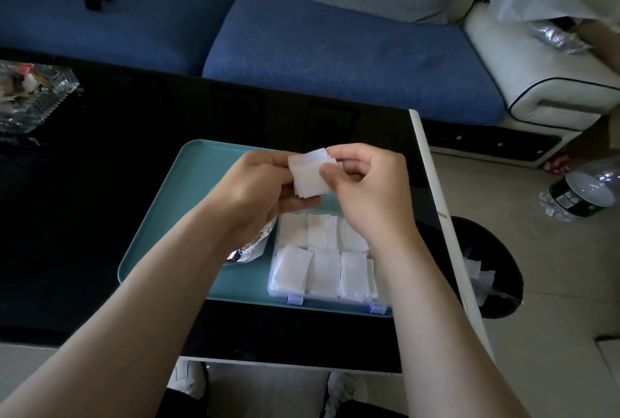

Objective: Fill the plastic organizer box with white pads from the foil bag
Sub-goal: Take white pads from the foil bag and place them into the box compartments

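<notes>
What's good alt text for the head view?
Left hand and right hand hold a stack of white pads over a teal tray on a black table. On the tray, a clear box holds more pads, a foil bag at its left.

A teal tray [161,233] sits on the black table [100,199], blue sofa [335,58] behind, glass dish [30,95] far left

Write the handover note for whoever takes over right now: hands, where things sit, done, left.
Left hand holds a stack of white pads; right hand pinches it too.
Organizer box sits on the teal tray, foil bag left of it.
Done: six visible compartments hold pads.
Left: place the held stack; the box's right side is hidden by the forearm.
</notes>
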Tool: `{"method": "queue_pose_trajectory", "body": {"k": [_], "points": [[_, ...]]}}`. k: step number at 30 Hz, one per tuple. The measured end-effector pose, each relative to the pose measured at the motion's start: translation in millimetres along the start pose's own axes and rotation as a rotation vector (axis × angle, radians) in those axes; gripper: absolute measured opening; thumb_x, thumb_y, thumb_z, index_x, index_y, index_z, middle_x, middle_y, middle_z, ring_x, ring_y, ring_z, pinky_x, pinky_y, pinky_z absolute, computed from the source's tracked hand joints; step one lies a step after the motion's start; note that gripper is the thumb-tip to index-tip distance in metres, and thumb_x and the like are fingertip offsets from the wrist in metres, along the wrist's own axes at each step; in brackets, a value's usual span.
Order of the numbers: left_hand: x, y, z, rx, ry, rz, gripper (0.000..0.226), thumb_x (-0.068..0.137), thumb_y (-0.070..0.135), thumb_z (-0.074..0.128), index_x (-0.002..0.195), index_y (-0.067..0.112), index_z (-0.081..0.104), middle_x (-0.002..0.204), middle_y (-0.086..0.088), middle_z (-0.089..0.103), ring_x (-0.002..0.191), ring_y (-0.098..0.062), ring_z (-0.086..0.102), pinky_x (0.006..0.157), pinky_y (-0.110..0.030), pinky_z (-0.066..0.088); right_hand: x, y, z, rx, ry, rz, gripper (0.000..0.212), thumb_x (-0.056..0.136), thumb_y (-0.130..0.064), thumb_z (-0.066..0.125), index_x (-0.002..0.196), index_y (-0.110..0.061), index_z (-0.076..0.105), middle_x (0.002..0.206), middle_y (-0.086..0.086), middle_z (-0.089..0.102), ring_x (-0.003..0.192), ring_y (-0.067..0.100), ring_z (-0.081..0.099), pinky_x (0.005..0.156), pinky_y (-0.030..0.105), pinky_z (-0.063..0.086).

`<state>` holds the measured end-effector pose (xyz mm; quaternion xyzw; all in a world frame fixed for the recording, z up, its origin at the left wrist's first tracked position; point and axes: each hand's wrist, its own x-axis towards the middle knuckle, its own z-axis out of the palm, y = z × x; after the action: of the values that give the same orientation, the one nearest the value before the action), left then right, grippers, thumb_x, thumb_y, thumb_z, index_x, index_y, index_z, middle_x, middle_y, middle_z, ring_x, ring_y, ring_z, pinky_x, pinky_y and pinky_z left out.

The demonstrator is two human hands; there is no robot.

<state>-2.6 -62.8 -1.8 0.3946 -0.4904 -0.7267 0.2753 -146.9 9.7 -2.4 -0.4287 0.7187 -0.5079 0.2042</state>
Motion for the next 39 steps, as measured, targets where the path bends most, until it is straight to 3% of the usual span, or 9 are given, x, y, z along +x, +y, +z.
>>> {"method": "queue_pose_trajectory", "body": {"k": [4, 7, 11, 15, 17, 19, 27, 32, 39], "points": [[-0.5, 2.6, 1.1, -0.101, 0.024, -0.030, 0.026, 0.106, 0.005, 0.050, 0.120, -0.005, 0.069, 0.118, -0.024, 0.075, 0.107, -0.035, 0.076, 0.089, -0.046, 0.064, 1.2, 2.6, -0.7, -0.076, 0.002, -0.030, 0.022, 0.095, -0.020, 0.079, 0.115, -0.029, 0.077, 0.101, -0.019, 0.070, 0.090, -0.014, 0.063, 0.067, 0.003, 0.049], [0.6, -4.8, -1.4, 0.050, -0.003, 0.070, 0.029, 0.097, -0.010, 0.057, 0.122, 0.000, 0.069, 0.118, -0.019, 0.075, 0.108, -0.030, 0.076, 0.090, -0.040, 0.064, 0.9, 5.7, -0.5, -0.058, -0.067, 0.072, 0.030, 0.097, -0.031, 0.075, 0.127, -0.032, 0.071, 0.112, -0.017, 0.066, 0.094, -0.008, 0.063, 0.071, 0.008, 0.048], [2.7, -10.0, -0.2, 0.195, 0.070, 0.076, 0.026, 0.096, -0.007, 0.063, 0.119, 0.005, 0.064, 0.111, -0.018, 0.075, 0.095, -0.028, 0.079, 0.084, -0.044, 0.066, -1.9, 8.0, -6.6, 0.038, -0.133, 0.157, 0.015, 0.097, -0.027, 0.075, 0.098, -0.042, 0.070, 0.095, -0.016, 0.075, 0.089, -0.002, 0.071, 0.078, 0.021, 0.060], [-0.7, -18.2, -3.2, 0.705, 0.088, 0.185, 0.013, 0.094, 0.007, 0.065, 0.103, 0.016, 0.068, 0.096, -0.001, 0.072, 0.075, -0.016, 0.076, 0.073, -0.034, 0.064, -0.7, 11.7, -21.3, 0.035, -0.093, 0.133, 0.022, 0.103, -0.016, 0.061, 0.107, -0.036, 0.071, 0.104, -0.010, 0.076, 0.097, 0.004, 0.072, 0.071, 0.019, 0.058], [-5.5, -20.2, -4.5, 1.065, -0.051, 0.258, 0.015, 0.090, 0.012, 0.068, 0.097, 0.024, 0.072, 0.091, 0.011, 0.071, 0.075, -0.001, 0.067, 0.071, -0.015, 0.050, -1.1, 17.4, -30.2, 0.008, -0.095, 0.179, 0.027, 0.103, -0.012, 0.055, 0.112, -0.031, 0.072, 0.109, -0.007, 0.073, 0.100, 0.008, 0.069, 0.067, 0.019, 0.054], [-11.5, -22.6, -1.8, 1.252, -0.212, 0.243, 0.012, 0.085, 0.021, 0.079, 0.095, 0.027, 0.075, 0.088, 0.014, 0.071, 0.077, 0.005, 0.064, 0.072, -0.009, 0.042, -3.7, 23.7, -41.8, -0.047, -0.114, 0.249, 0.031, 0.100, -0.010, 0.051, 0.107, -0.030, 0.074, 0.109, -0.006, 0.071, 0.100, 0.011, 0.067, 0.066, 0.022, 0.050], [-18.5, -34.7, 12.2, 1.502, -0.193, 0.130, 0.019, 0.074, 0.035, 0.087, 0.070, 0.029, 0.070, 0.079, 0.011, 0.071, 0.080, -0.011, 0.069, 0.077, -0.037, 0.062, -26.0, 48.9, -81.2, -0.316, -0.284, 0.340, 0.034, 0.092, -0.009, 0.055, 0.088, -0.029, 0.082, 0.102, -0.011, 0.075, 0.102, 0.010, 0.066, 0.079, 0.029, 0.052], [-23.0, -36.7, 29.1, 1.484, -0.177, 0.228, 0.024, 0.079, 0.051, 0.076, 0.084, 0.033, 0.062, 0.091, 0.011, 0.062, 0.087, -0.016, 0.064, 0.082, -0.041, 0.059, -36.9, 64.6, -92.8, -0.415, -0.382, 0.307, 0.035, 0.094, -0.007, 0.058, 0.093, -0.033, 0.081, 0.103, -0.012, 0.074, 0.101, 0.006, 0.066, 0.074, 0.021, 0.050], [-27.0, -44.6, 54.4, 1.510, -0.396, 0.315, 0.069, 0.074, 0.059, 0.087, 0.135, 0.039, 0.060, 0.126, 0.010, 0.049, 0.115, -0.014, 0.055, 0.094, -0.039, 0.051, -42.2, 73.1, -91.8, -0.572, -0.383, 0.125, 0.020, 0.090, -0.018, 0.082, 0.106, -0.030, 0.078, 0.094, -0.012, 0.071, 0.085, 0.000, 0.065, 0.067, 0.015, 0.045]]}}
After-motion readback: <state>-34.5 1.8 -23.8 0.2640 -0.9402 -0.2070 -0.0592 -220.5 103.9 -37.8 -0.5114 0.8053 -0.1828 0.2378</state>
